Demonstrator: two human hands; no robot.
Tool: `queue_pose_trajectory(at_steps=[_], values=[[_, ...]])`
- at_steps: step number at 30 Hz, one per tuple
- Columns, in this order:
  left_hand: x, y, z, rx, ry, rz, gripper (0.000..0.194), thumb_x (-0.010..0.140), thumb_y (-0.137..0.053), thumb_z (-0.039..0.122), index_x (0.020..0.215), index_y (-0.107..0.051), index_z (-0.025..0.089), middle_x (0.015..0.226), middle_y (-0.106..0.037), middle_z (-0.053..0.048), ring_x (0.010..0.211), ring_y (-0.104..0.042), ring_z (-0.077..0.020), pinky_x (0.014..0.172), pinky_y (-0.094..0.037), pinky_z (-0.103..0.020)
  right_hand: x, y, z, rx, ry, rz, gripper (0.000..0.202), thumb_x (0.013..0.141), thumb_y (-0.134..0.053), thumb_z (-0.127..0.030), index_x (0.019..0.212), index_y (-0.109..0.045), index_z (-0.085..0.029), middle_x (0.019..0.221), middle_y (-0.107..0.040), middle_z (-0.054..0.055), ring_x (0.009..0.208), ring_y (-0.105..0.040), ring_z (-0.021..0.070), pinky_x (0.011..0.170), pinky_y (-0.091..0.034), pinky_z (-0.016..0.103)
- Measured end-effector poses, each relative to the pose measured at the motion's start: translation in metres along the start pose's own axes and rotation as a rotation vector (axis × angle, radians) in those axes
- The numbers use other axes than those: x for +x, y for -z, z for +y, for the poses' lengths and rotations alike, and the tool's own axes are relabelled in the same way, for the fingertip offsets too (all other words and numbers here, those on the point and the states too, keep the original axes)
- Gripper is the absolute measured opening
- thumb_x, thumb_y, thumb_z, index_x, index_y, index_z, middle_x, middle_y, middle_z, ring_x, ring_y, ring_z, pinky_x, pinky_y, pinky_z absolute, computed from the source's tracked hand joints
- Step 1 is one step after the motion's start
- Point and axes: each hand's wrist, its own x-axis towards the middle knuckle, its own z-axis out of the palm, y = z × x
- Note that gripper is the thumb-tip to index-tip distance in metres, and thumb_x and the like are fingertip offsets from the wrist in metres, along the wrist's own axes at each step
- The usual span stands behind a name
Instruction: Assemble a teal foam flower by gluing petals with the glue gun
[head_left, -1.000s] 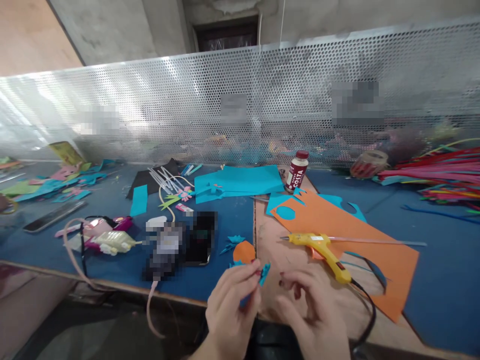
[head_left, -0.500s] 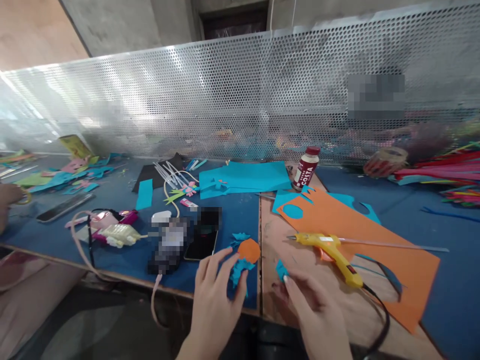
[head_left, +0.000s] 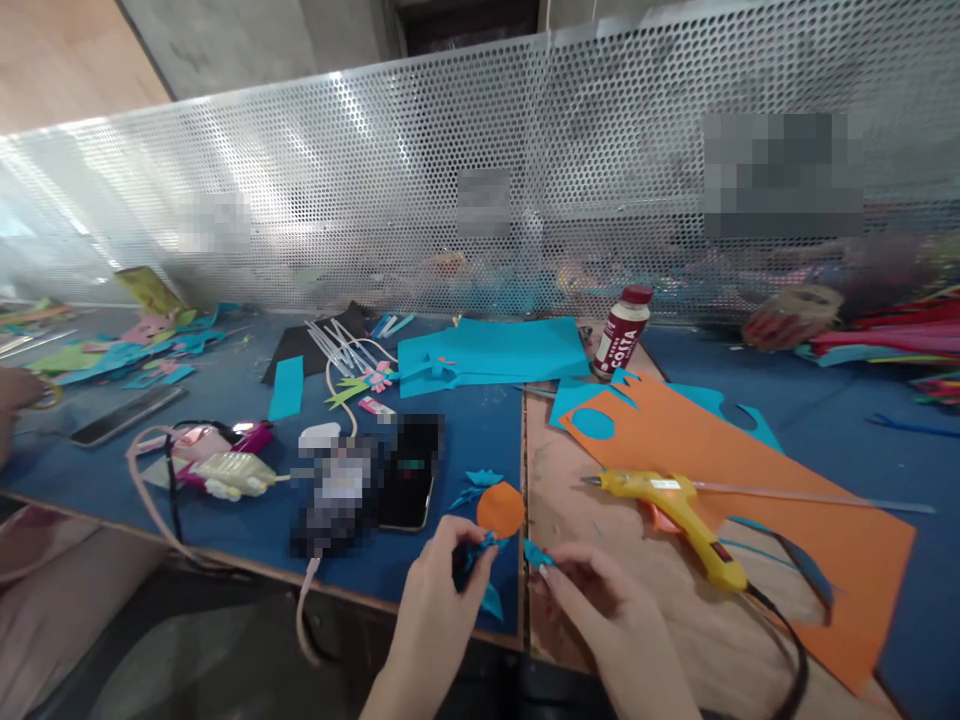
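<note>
Bottle (head_left: pixel 621 335) says COSTA (white on maroon). My left hand (head_left: pixel 437 595), angled inward, has a blue frill (head_left: pixel 491 541) pinched just beside the orange disc (head_left: pixel 501 511); my right hand (head_left: pixel 600 595), curled and facing it, pinches a blue scrap (head_left: pixel 534 553) nearby.

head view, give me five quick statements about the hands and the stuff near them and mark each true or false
1. The left hand holds blue cut paper. True.
2. The right hand grips the yellow glue gun. False: it pinches a small blue piece, and the glue gun lies partly over the orange sheet.
3. The bottle has a dark red cap on. True.
4. The orange disc is in the right hand. False: it lies on the blue tabletop, just beyond the left hand.
5. The orange sheet has holes cut in it. True.
</note>
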Motion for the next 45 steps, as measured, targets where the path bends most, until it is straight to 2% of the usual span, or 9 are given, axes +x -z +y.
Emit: queue_pose_trajectory(at_steps=[5, 10, 15, 23, 30, 35, 39, 45], values=[[0.002, 0.004, 0.010, -0.470, 0.148, -0.010, 0.023, 0.081, -0.067, 0.029, 0.099, -0.056, 0.020, 0.095, -0.068, -0.006, 0.091, -0.069, -0.0225, 0.082, -0.055, -0.037, -0.001, -0.003, 0.000, -0.053, 0.099, 0.014, 0.028, 0.075, -0.073, -0.046, 0.079, -0.068, -0.018, 0.068, -0.069, 0.004, 0.062, -0.066, 0.0187, 0.058, -0.057, 0.025], [-0.001, 0.004, 0.019, -0.652, 0.199, -0.001, 0.030, 0.075, -0.075, 0.029, 0.098, -0.060, 0.018, 0.097, -0.068, -0.006, 0.083, -0.071, -0.0203, 0.079, -0.057, -0.034, -0.008, -0.003, -0.002, -0.068, 0.162, 0.008, 0.022, 0.080, -0.071, -0.040, 0.083, -0.068, -0.019, 0.075, -0.071, 0.005, 0.068, -0.068, 0.0186, 0.063, -0.058, 0.024], [-0.005, 0.001, 0.018, -0.661, 0.183, 0.056, 0.035, 0.074, -0.077, 0.024, 0.103, -0.060, 0.019, 0.082, -0.068, -0.002, 0.080, -0.068, -0.0166, 0.073, -0.054, -0.025, -0.012, -0.005, 0.002, -0.047, 0.151, -0.003, 0.017, 0.082, -0.069, -0.037, 0.085, -0.067, -0.020, 0.081, -0.071, 0.005, 0.072, -0.068, 0.0191, 0.069, -0.058, 0.027], [-0.009, -0.001, 0.024, -0.660, 0.149, 0.039, 0.033, 0.075, -0.075, 0.021, 0.104, -0.059, 0.019, 0.083, -0.070, -0.002, 0.082, -0.067, -0.0155, 0.077, -0.052, -0.024, -0.015, -0.003, 0.003, -0.083, 0.169, 0.007, 0.015, 0.081, -0.069, -0.036, 0.085, -0.068, -0.021, 0.083, -0.071, 0.005, 0.072, -0.067, 0.0179, 0.068, -0.055, 0.024], [-0.007, -0.001, 0.024, -0.687, 0.179, -0.007, 0.037, 0.075, -0.075, 0.022, 0.107, -0.056, 0.019, 0.081, -0.070, -0.002, 0.080, -0.068, -0.0160, 0.075, -0.052, -0.024, -0.022, -0.012, -0.006, 0.018, 0.094, 0.141, 0.017, 0.076, -0.073, -0.039, 0.081, -0.069, -0.024, 0.079, -0.070, 0.001, 0.070, -0.063, 0.0142, 0.067, -0.052, 0.020], [-0.006, 0.001, 0.031, -0.596, 0.148, -0.004, 0.035, 0.075, -0.073, 0.021, 0.105, -0.056, 0.019, 0.079, -0.072, -0.002, 0.078, -0.068, -0.0164, 0.076, -0.052, -0.025, -0.021, -0.011, -0.009, -0.063, 0.201, 0.149, 0.010, 0.079, -0.070, -0.033, 0.079, -0.068, -0.023, 0.077, -0.069, 0.001, 0.069, -0.064, 0.0143, 0.066, -0.051, 0.019], [-0.006, 0.003, 0.034, -0.563, 0.144, 0.001, 0.037, 0.073, -0.073, 0.021, 0.106, -0.056, 0.020, 0.078, -0.073, -0.002, 0.077, -0.069, -0.0175, 0.075, -0.053, -0.027, -0.018, -0.006, -0.006, -0.158, 0.309, 0.094, 0.004, 0.081, -0.068, -0.026, 0.082, -0.068, -0.022, 0.079, -0.070, 0.002, 0.071, -0.066, 0.0152, 0.066, -0.054, 0.019], [-0.007, 0.003, 0.034, -0.601, 0.152, -0.031, 0.038, 0.075, -0.073, 0.021, 0.108, -0.055, 0.019, 0.078, -0.072, -0.002, 0.077, -0.069, -0.0184, 0.076, -0.053, -0.029, -0.016, -0.002, 0.000, -0.116, 0.313, 0.040, 0.006, 0.083, -0.067, -0.026, 0.084, -0.067, -0.021, 0.084, -0.071, 0.005, 0.077, -0.069, 0.0176, 0.072, -0.058, 0.022]])
